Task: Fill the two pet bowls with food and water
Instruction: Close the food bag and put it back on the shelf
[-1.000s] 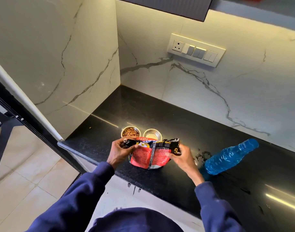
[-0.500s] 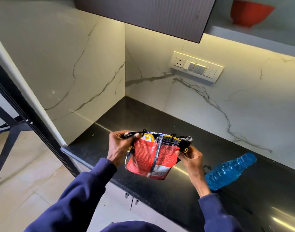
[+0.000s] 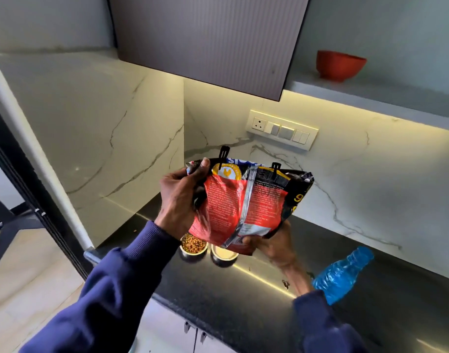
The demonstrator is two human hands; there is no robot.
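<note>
**Bag over the bowls, bottle off right**

We held the bag in the air above the counter, left hand at its upper left corner, right hand under its lower right. Below it on the counter sat the kibble bowl, with the second bowl just beside it on the right. The bottle lay on its side further right. The switch plate was on the back wall behind the bag. The shelf above carried the shelf bowl, with the wall cabinet to its left.
</note>
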